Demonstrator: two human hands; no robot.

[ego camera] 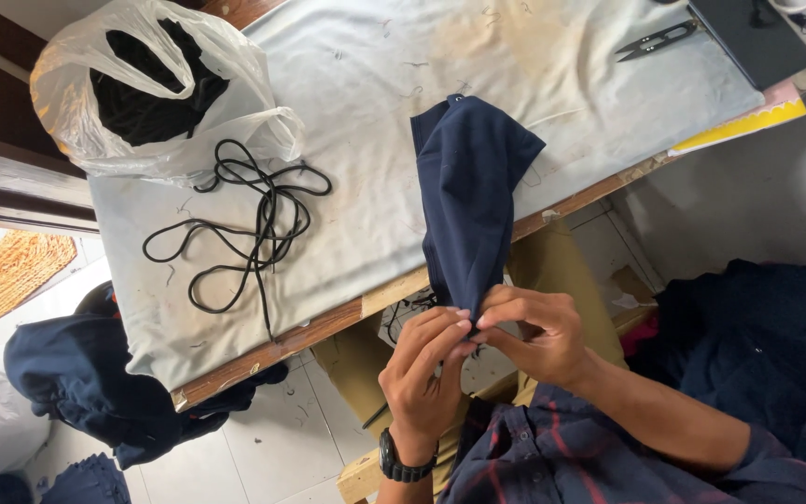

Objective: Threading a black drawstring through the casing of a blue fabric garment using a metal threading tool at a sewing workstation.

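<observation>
Below the table edge [328, 322], left hand [426, 369] and right hand [534, 336] pinch navy cloth [468, 196]; black cord [254, 224] and bag [151, 89] lie nearby.

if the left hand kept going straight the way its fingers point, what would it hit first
The left hand already pinches the dark navy folded fabric piece; straight on it would likely push further into that cloth, then reach the wooden edge of the cloth-covered table. Depth is unclear.
</observation>
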